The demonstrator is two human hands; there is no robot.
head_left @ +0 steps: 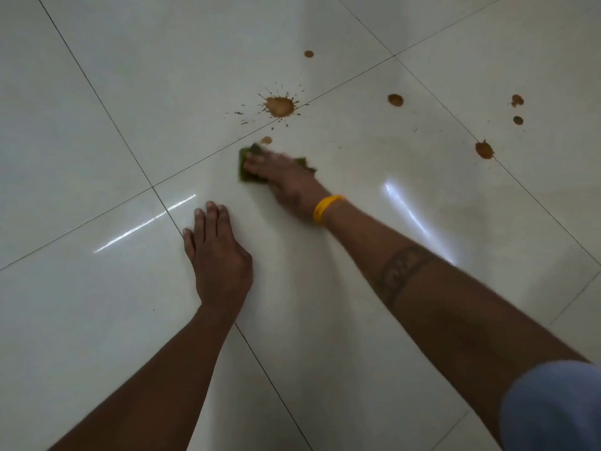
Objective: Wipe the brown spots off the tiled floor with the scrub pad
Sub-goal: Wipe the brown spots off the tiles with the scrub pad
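The right hand (pixel 286 180) lies on a green scrub pad (pixel 244 167) and presses it against the tiled floor (pixel 97 125). The hand is blurred, so the lie of its fingers (pixel 257 161) is hard to read; they seem to stretch forward over the pad rather than curl round it. The pad sits just below a grout line that runs diagonally across the floor, and its far corner is just beside a small pale brown smear (pixel 266 140). A yellow wristband (pixel 325 208) circles the right wrist, and a dark tattooed band (pixel 401 266) crosses the forearm further back. A light blue sleeve (pixel 553 408) shows at the lower right edge.

The left hand (pixel 216 258) rests flat on the floor, palm down, fingers straight and close together, holding nothing. It lies near the pad, on the near side of it, just beside a crossing of grout lines.

Beyond the pad, the largest brown spot (pixel 279 106) is a splash with thin streaks and specks flung out around it, touching the diagonal grout line. A small round spot (pixel 308 54) lies further off. To the right are more: a round spot (pixel 395 99), a ragged one (pixel 516 100), a darker small one (pixel 517 120) just below that, and a larger blot (pixel 484 149) beside another grout line, all well apart from the pad. The glossy tiles carry bright streaks of reflected light
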